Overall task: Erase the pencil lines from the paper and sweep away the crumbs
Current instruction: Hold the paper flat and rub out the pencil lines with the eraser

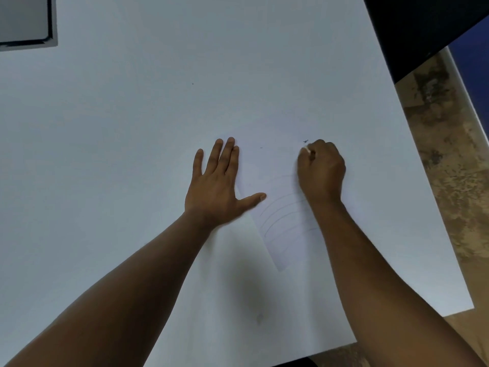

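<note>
A: Start with the right hand (321, 168); what is it doing?

B: It is curled into a fist around a small pale eraser (307, 150), of which only a sliver shows at the fingertips; it presses down on the paper (288, 234) near the far end of the sheet.

A: And the left hand (219, 186)?

B: Flat, fingers straight and spread, thumb out; it pins the sheet's left edge to the white surface (105, 128).

A: Where are the pencil lines (280, 207)?

B: Faint curved arcs between the two wrists, nearer the person than the eraser; they look mostly unerased, so I judge the rubbing has a long way to go.

A: Any crumbs (306, 141)?

B: A dark speck or two just beyond the right knuckles.

A: So how to do it well?

B: Keep the left palm firm so the sheet cannot buckle; rub in short strokes away from that hand; work down the arcs; sweep afterwards.
</note>
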`<control>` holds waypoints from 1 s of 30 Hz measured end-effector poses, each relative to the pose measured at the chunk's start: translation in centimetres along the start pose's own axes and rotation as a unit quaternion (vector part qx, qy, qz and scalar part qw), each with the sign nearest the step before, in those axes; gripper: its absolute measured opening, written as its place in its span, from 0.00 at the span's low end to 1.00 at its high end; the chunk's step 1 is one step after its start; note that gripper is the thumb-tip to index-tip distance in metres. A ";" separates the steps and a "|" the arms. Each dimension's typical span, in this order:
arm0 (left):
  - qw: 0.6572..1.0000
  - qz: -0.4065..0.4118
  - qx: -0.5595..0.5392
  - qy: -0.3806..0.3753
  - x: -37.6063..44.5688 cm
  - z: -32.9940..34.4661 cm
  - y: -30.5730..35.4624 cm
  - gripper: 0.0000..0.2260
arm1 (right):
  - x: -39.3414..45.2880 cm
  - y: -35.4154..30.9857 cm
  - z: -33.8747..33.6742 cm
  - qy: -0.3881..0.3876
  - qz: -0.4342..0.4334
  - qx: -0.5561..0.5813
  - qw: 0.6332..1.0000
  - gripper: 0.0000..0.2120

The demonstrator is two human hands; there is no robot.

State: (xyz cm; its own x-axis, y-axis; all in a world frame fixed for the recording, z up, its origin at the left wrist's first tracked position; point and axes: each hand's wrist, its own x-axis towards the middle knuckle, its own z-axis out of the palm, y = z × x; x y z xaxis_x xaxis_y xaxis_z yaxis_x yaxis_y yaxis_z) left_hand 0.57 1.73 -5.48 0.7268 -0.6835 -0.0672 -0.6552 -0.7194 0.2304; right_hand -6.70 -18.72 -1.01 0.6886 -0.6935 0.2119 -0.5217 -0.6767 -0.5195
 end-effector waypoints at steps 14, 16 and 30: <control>1.000 0.000 -0.005 0.000 0.0 0.0 0.0 0.50 | -0.1 0.0 0.2 0.001 -0.032 0.000 0.999 0.05; 1.000 0.002 -0.002 0.000 0.0 0.0 -0.1 0.50 | -1.6 -1.1 0.9 -0.033 -0.094 -0.004 0.995 0.06; 1.000 0.004 0.000 -0.009 0.0 -0.1 -0.1 0.50 | -1.5 -0.8 0.7 -0.054 -0.146 0.021 0.988 0.05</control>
State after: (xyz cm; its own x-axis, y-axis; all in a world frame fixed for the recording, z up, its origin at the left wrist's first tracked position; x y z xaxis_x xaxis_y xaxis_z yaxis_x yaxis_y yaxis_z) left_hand 0.63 1.78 -5.44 0.7185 -0.6906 -0.0823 -0.6604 -0.7145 0.2310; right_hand -6.89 -16.95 -1.50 0.8574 -0.4378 0.2704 -0.2724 -0.8319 -0.4834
